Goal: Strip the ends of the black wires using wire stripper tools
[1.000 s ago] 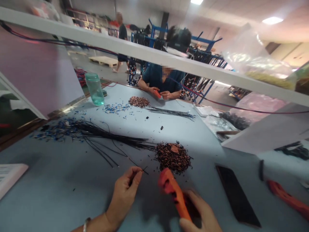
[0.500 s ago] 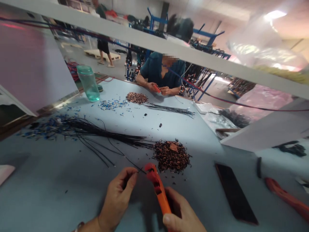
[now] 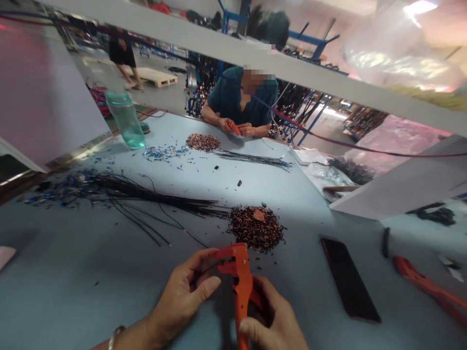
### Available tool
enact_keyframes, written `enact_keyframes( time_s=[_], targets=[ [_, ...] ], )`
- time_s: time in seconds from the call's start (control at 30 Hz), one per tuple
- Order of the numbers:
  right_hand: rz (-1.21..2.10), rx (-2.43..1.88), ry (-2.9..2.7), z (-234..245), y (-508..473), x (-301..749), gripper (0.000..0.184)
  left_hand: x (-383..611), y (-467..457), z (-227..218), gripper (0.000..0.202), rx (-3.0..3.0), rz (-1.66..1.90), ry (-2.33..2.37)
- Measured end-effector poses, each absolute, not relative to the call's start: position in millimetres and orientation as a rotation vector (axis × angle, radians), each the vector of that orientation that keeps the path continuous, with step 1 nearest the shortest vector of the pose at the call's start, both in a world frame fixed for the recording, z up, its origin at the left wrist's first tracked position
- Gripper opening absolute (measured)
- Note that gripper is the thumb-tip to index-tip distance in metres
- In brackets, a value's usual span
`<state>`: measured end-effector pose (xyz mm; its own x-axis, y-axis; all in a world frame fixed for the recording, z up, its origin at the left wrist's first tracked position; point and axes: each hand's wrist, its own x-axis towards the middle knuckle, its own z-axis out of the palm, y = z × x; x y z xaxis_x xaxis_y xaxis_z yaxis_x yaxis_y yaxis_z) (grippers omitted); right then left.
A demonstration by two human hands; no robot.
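Note:
My right hand (image 3: 273, 311) is wrapped round the handle of an orange wire stripper (image 3: 242, 282), which stands nearly upright with its red jaws pointing left. At those jaws, my left hand (image 3: 186, 291) has its fingers curled round a thin black wire (image 3: 213, 266), the thumb held a little apart. The wire's end is at the jaws; whether they grip it I cannot tell. Just beyond the tool lies a heap of short black and copper-coloured offcuts (image 3: 255, 231). A bundle of black wires (image 3: 156, 194) stretches left from this heap, its far ends among blue-tipped pieces.
A black phone (image 3: 350, 279) and a red-handled tool (image 3: 426, 282) lie to the right. A green bottle (image 3: 126, 119) stands at the back left. Across the table a co-worker (image 3: 241, 102) holds a similar orange tool. A white beam (image 3: 219, 43) crosses above the table.
The wire stripper has turned so its jaws point left, and my left hand has come up against them with the wire. The whole view has shifted slightly.

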<state>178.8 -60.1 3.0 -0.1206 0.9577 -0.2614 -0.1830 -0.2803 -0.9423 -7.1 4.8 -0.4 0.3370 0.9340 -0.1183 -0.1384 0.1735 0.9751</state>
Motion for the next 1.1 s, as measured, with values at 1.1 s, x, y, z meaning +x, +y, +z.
enact_keyframes(
  time_s=[1.1],
  targets=[
    [2.147, -0.788, -0.649, -21, -80, 179, 0.082, -7, 0, -5, 0.039, 1.287, 1.021, 1.086]
  ],
)
